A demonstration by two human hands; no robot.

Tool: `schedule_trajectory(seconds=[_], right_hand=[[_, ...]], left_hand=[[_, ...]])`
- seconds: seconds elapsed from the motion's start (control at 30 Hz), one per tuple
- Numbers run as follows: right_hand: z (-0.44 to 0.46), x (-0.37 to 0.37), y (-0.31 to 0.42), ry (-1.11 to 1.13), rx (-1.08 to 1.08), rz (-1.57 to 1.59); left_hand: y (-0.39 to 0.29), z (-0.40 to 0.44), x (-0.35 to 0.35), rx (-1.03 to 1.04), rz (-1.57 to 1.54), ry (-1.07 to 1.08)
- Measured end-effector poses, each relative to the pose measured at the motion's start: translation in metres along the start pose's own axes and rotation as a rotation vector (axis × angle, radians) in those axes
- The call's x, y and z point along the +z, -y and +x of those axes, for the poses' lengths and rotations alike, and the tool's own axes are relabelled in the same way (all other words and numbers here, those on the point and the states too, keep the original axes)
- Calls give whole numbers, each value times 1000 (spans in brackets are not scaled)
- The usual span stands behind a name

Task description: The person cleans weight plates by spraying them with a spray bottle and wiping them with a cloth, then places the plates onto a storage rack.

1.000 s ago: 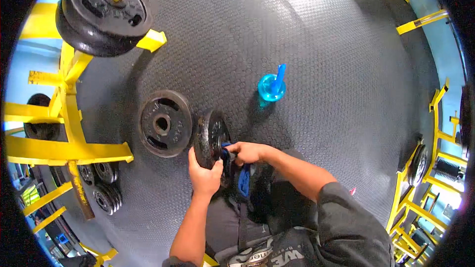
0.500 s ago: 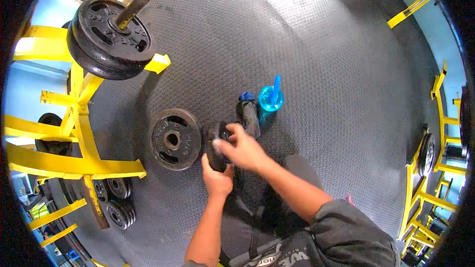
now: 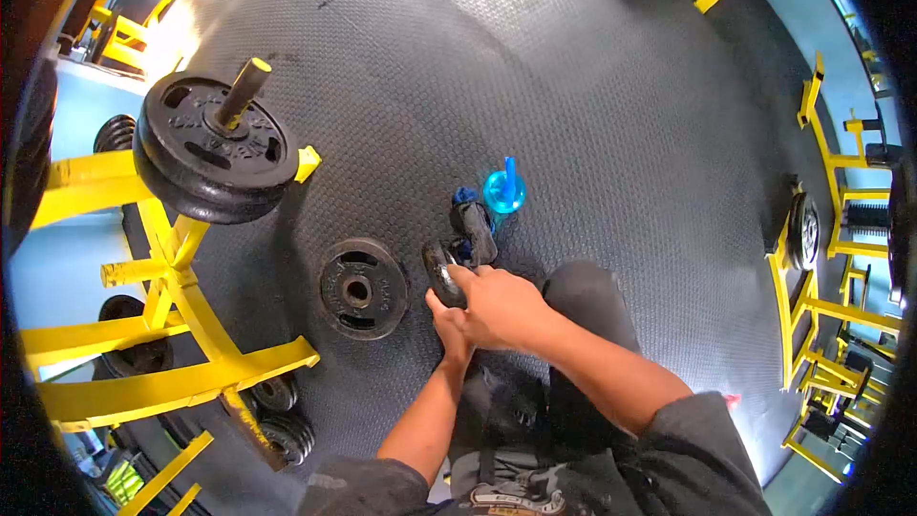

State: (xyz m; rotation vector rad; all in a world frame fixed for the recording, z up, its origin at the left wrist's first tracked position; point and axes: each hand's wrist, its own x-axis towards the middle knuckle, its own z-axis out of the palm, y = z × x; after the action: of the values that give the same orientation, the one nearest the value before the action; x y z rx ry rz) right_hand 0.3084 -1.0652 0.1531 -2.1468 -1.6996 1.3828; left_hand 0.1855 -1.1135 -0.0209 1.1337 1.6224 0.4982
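A small black weight plate [image 3: 441,270] stands on edge, tilted, in front of my knees. My left hand [image 3: 452,327] is closed around its lower near side, thumb along the rim. Across the left hand lies my right hand [image 3: 503,306], with its fingers closed on the plate's right side; part of both hands' grip is hidden. A larger black weight plate [image 3: 387,294] rests flat on the floor just to the left. Beyond the held plate lie a dark cloth pouch [image 3: 475,232] with a blue end and a blue bottle [image 3: 504,193] with an upright blue part.
At left stands a yellow rack [image 3: 205,330] with big black plates [image 3: 215,148] on its peg. Several smaller plates [image 3: 284,435] sit low beneath it. More yellow equipment [image 3: 795,296] lines the right wall. Dark textured rubber matting [image 3: 611,143] covers the floor.
My right hand has moved from the plate's upper face down to its near right side, over my left hand. The view has shifted, so the rack and floor plate appear lower.
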Motion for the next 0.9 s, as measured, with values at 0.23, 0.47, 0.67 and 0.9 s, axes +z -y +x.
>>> schedule_trajectory(seconds=[0.23,0.47,0.67,0.9], right_hand=[[36,-3,-12,-113,-106,67],[30,-37,-55,26,198,32],[-24,-1,-60,230,395,167],[-45,34,-53,162,534,424]], left_hand=[[17,34,9,-201,-417,-69],[39,23,20,-408,-899,-112],[-42,12,46,-312,443,-342],[-49,24,18,-549,196,-60]])
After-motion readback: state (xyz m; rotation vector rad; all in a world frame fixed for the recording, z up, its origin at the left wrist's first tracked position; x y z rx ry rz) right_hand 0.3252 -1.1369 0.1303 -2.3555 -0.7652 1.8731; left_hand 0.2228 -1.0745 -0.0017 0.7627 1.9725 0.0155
